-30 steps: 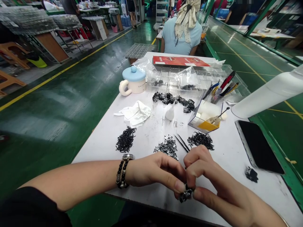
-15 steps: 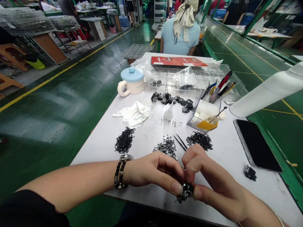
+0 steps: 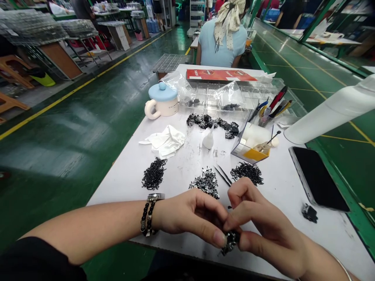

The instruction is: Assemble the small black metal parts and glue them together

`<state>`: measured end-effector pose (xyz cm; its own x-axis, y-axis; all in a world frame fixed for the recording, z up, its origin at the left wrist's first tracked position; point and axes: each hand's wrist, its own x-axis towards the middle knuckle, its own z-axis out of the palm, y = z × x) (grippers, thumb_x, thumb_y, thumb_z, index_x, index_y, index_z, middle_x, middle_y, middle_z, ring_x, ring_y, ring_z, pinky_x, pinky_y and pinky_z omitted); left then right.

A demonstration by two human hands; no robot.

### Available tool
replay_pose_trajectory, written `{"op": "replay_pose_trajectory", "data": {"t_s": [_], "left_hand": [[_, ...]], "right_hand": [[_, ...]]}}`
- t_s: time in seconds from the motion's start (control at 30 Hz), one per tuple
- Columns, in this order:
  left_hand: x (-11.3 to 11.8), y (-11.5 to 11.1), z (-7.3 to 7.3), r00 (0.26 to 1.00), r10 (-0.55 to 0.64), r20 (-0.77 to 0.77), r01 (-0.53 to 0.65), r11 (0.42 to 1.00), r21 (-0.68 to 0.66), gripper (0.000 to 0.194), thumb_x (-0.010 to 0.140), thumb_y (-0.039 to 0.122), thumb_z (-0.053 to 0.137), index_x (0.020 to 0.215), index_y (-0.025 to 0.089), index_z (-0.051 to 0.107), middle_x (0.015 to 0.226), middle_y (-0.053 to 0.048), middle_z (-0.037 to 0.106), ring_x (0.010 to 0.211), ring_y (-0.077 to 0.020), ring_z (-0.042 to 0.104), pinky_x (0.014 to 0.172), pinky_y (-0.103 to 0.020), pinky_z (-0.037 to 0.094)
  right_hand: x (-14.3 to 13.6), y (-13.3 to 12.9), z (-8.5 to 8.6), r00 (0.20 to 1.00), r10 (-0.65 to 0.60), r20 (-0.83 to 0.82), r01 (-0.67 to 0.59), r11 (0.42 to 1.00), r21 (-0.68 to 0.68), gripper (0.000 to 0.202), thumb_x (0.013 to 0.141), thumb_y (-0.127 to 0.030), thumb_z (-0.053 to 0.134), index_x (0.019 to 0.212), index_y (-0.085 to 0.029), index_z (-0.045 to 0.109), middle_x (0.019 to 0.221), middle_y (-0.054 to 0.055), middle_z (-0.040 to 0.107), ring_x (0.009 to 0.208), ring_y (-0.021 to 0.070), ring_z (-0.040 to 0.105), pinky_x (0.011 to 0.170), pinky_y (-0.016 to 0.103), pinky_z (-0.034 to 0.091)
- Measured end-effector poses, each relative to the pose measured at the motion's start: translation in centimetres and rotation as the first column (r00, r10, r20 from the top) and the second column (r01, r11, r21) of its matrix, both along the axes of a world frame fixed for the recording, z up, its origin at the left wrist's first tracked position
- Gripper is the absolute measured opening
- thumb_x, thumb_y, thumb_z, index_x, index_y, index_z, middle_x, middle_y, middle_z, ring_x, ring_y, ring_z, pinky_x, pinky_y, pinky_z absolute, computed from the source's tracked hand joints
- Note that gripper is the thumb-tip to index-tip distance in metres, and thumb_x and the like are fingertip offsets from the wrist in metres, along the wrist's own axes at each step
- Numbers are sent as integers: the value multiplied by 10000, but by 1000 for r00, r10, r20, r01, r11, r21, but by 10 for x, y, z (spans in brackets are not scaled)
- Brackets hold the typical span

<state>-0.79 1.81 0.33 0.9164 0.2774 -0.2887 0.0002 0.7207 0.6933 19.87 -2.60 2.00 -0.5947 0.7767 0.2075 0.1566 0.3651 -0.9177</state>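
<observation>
Near the table's front edge, my left hand (image 3: 193, 219) pinches a small black and silver part (image 3: 230, 242) between thumb and fingers. My right hand (image 3: 258, 226) closes on the same part from the other side, its thumb and forefinger against it. Fingers partly cover the part, so its exact kind does not show. Just beyond my hands lie a heap of small silver and black metal pieces (image 3: 205, 182) and dark tweezers (image 3: 223, 175). Heaps of thin black bent pieces lie to the left (image 3: 154, 173) and right (image 3: 247, 173).
A lidded mug (image 3: 162, 102), a white cloth (image 3: 165, 141) and a clear box of tools (image 3: 252, 146) stand on the white table (image 3: 123, 191). A phone (image 3: 319, 179) and a white bottle (image 3: 331, 113) are at the right. Ahead sits a person (image 3: 222, 43) facing away.
My right forefinger has come down closer to the part, and the part has tilted slightly between my fingers. Both hands stay at nearly the same place.
</observation>
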Motion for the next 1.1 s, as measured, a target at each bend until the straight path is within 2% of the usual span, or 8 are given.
{"op": "replay_pose_trajectory", "data": {"t_s": [0.13,0.27,0.43,0.67,0.77,0.87,1.0,1.1], "left_hand": [[2,-2,0,998,50,45,-47,997,-57,242,638,260,818,834,165,713,805,-3,667,730,-101,599,712,-213,468],[6,-5,-2,978,122,168,-99,985,-138,262,714,298,744,907,125,705,805,-63,703,695,-147,639,737,-290,492],[8,-5,-1,970,138,201,-91,970,-227,283,739,283,696,937,81,683,853,-99,688,770,-176,656,769,-314,492],[7,-5,-2,972,151,180,-101,961,-259,272,747,275,681,947,91,677,868,-114,690,802,-197,662,768,-319,492],[7,-4,-3,973,189,132,-141,940,-310,294,737,278,682,952,79,670,859,-119,698,752,-187,668,815,-346,488],[7,-1,-4,942,331,51,-290,882,-372,266,755,281,653,913,68,674,828,-110,701,693,-163,657,822,-344,496],[9,5,-2,869,491,-55,-467,779,-420,177,785,227,613,825,66,674,812,-108,693,679,-140,634,816,-303,491],[10,6,-1,853,517,-74,-499,765,-407,190,805,209,589,941,104,671,828,-95,685,707,-145,631,820,-298,471]], "right_hand": [[-2,1,-2,999,-32,-14,32,999,-20,112,881,-331,550,940,-242,582,852,33,404,867,172,439,722,290,442],[-2,6,-5,997,-63,-50,56,989,-134,162,899,-387,521,926,-239,583,897,35,425,884,169,475,799,325,451],[0,9,-10,994,-45,-102,24,979,-202,240,918,-420,480,1070,-262,579,916,39,468,901,174,500,885,366,426],[9,15,-2,984,-178,-30,177,984,-28,201,935,-379,446,1043,-254,561,931,52,494,892,183,480,794,320,444],[25,18,8,916,-400,-10,397,905,155,119,921,-270,485,1015,-267,557,935,44,494,911,184,477,790,314,420],[46,21,13,849,-503,162,440,843,310,76,877,-226,555,941,-266,563,927,32,505,897,187,486,798,339,394],[62,28,4,719,-307,624,170,948,271,38,866,-248,545,886,-245,577,922,37,561,894,209,509,791,383,395],[59,35,-9,620,-312,719,149,948,282,82,869,-219,515,855,-227,596,879,47,560,857,216,503,768,398,380]]}}
